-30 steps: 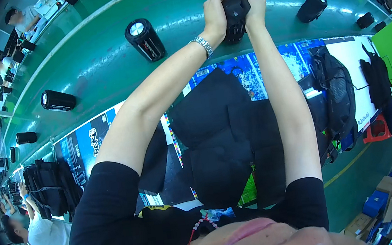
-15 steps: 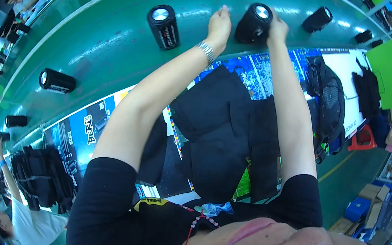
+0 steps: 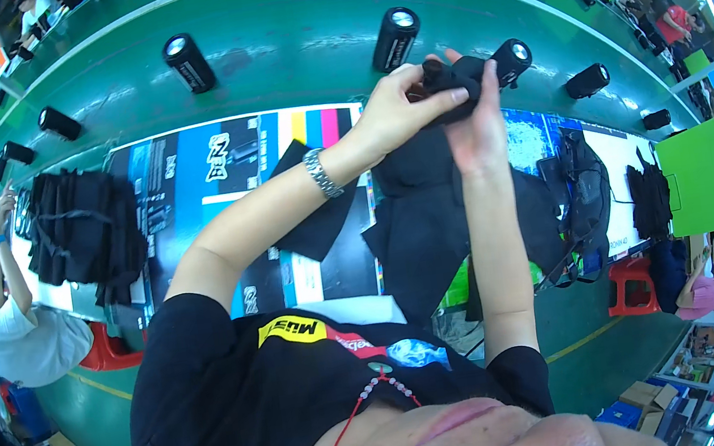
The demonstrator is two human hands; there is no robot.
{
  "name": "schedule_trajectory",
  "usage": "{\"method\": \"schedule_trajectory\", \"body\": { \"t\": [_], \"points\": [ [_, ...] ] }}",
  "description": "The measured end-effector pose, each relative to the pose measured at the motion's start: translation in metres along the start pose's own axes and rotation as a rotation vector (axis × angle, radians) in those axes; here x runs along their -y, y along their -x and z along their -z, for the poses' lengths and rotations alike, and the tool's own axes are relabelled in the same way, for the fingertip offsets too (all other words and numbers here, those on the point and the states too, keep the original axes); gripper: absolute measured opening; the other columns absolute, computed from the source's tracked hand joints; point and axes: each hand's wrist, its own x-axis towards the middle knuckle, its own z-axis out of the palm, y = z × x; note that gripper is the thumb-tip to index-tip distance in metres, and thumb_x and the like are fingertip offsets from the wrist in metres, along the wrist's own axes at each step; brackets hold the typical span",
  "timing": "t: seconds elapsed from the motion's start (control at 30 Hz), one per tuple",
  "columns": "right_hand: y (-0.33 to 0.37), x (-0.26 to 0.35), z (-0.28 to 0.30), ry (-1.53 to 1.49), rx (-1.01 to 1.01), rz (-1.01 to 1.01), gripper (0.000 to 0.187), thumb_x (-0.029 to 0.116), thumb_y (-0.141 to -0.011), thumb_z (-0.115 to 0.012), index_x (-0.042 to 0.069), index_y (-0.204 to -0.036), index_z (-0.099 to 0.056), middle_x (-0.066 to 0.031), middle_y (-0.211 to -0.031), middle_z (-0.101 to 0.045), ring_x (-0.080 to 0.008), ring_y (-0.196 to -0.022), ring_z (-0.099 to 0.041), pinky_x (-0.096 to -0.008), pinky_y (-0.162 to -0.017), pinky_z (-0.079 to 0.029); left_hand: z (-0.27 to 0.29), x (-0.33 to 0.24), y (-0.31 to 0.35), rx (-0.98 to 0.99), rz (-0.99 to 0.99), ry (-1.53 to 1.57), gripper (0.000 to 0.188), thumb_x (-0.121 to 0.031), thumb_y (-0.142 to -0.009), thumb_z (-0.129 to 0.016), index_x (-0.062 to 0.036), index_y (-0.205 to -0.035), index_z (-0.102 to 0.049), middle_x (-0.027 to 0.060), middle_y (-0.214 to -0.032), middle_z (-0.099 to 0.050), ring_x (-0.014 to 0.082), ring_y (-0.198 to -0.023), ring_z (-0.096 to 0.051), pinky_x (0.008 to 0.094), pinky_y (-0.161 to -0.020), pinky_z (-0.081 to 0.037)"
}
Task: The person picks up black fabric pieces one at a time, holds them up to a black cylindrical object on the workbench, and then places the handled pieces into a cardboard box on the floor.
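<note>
Left hand: my left hand (image 3: pixel 396 108) is raised over the green belt, fingers curled and pinching the near end of a black cylindrical speaker (image 3: pixel 481 71); a metal wristwatch (image 3: pixel 319 174) sits on that wrist.
Right hand: my right hand (image 3: pixel 477 121) grips the same speaker from below, palm toward me, thumb up along its side — closed on it, not spread.
Speaker in hand: held in the air between both hands, just above the belt's near edge, its silver end cap pointing away to the right. A piece of black fabric seems bunched around its near end, but I cannot tell whether it is a pouch or only cloth.
Conveyor belt (image 3: pixel 288 42): green, curving across the top of the view, carrying more black speakers lying well apart — one (image 3: pixel 189 63) to the left, one (image 3: pixel 395 37) just beside my left hand, one (image 3: pixel 586 81) to the right, others smaller toward both ends.
Bench below the belt: a printed sheet (image 3: pixel 214 165) in blue, black and colour bars, with loose black fabric pieces (image 3: pixel 428 214) lying on it under my forearms.
Left stack: a pile of black fabric bags (image 3: pixel 83 232) — what is inside them I cannot see.
Neighbour: a person in a white shirt (image 3: pixel 25 339) at the left edge, arm lifted.
Right side: a red stool (image 3: pixel 634 286) on the floor.
</note>
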Motion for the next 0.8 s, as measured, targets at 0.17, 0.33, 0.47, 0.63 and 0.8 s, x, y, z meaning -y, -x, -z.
{"method": "schedule_trajectory", "body": {
  "t": [0.17,0.33,0.47,0.63,0.8],
  "points": [
    [0.039,-0.038,-0.029,0.006,0.109,0.064,0.031,0.016,-0.096,-0.049,-0.002,-0.121,-0.052,-0.0086,-0.113,-0.06,-0.0149,-0.105,-0.056,-0.0296,-0.09,-0.044,0.037,-0.009,0.038,-0.19,-0.041,0.199,0.021,-0.018,-0.091,-0.059,-0.0005,-0.102,-0.063,0.0005,-0.087,-0.061,0.008,-0.079,-0.054,0.0245,-0.073,-0.044],
    [0.069,-0.069,-0.038,0.338,0.083,0.063,0.028,0.002,-0.086,-0.059,-0.004,-0.113,-0.056,-0.006,-0.105,-0.061,-0.0115,-0.097,-0.057,-0.025,-0.086,-0.044,0.061,-0.004,0.069,-0.422,-0.386,-0.392,0.024,-0.016,-0.095,-0.05,-0.0043,-0.114,-0.061,0.0059,-0.1,-0.056,0.0121,-0.09,-0.054,0.024,-0.08,-0.044],
    [0.065,-0.094,-0.026,0.037,0.058,-0.113,0.023,0.0,-0.08,-0.061,-0.003,-0.103,-0.058,-0.0091,-0.102,-0.062,-0.0175,-0.094,-0.06,-0.028,-0.087,-0.045,0.067,-0.002,0.086,-0.421,0.009,0.292,0.03,-0.025,-0.099,-0.044,-0.0037,-0.112,-0.061,0.0005,-0.087,-0.058,0.0069,-0.078,-0.055,0.0216,-0.068,-0.045],
    [0.055,-0.078,-0.009,-0.397,0.078,-0.053,0.035,-0.008,-0.07,-0.042,-0.008,-0.103,-0.055,-0.0152,-0.098,-0.062,-0.0207,-0.074,-0.055,-0.0299,-0.067,-0.049,0.104,-0.012,0.086,-0.023,-0.096,0.683,0.035,-0.032,-0.1,-0.041,-0.0032,-0.112,-0.059,-0.0056,-0.065,-0.05,0.0006,-0.056,-0.046,0.0177,-0.05,-0.038],
    [0.064,-0.075,-0.036,-0.097,0.095,-0.228,0.023,0.019,-0.089,-0.049,0.004,-0.1,-0.061,-0.0056,-0.088,-0.061,-0.0085,-0.069,-0.05,-0.0202,-0.052,-0.035,0.072,-0.024,0.084,-0.197,-0.143,0.136,0.02,-0.019,-0.093,-0.058,0.0007,-0.095,-0.061,0.0029,-0.081,-0.063,0.0049,-0.071,-0.054,0.0207,-0.062,-0.045]
  ]
}}
